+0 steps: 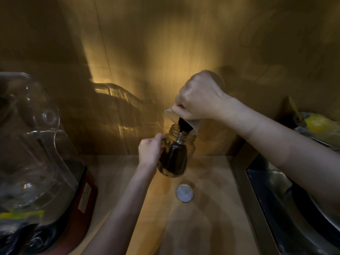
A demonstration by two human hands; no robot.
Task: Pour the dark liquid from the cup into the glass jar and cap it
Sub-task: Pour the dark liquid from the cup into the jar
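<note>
Both hands are busy: the right hand (pixel 199 97) is wrapped around the tipped cup (pixel 185 120), its lip just above the glass jar (pixel 174 153), while the left hand (pixel 150 150) closes on the jar's side, steadying it on the wooden counter (pixel 207 208). A dark stream (pixel 184 127) falls into the mouth. Best, I judge, to keep the tilt gentle and the lip centred, since the opening is narrow. Clear-walled, the jar looks mostly full of dark liquid. Its lid (pixel 184 193) lies near, toward the camera.
</note>
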